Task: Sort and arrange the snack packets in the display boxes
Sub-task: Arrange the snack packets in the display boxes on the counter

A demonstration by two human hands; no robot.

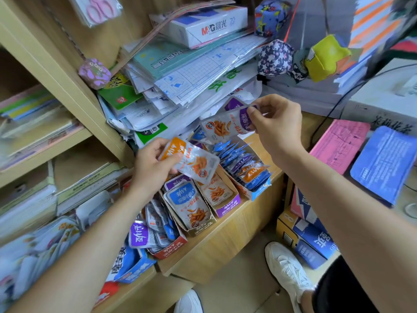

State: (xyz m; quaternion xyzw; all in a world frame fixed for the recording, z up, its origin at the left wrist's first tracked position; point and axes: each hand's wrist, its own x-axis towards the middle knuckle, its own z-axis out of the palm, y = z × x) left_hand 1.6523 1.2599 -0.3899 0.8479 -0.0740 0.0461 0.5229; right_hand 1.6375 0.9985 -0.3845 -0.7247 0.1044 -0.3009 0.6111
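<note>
Wooden counter (228,240) carries a row of cardboard display boxes (226,207), snack packets (243,161) standing in them. Above the boxes, left hand (149,168) pinches an orange-topped packet (196,163) between thumb and fingers; right hand (277,127) pinches a purple-topped packet (223,126) by its end, thumb against forefinger.

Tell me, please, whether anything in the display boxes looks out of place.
Yes: the blue display box holds blue, purple and orange packets mixed together, and the red display box has its contents jumbled at angles.
</note>
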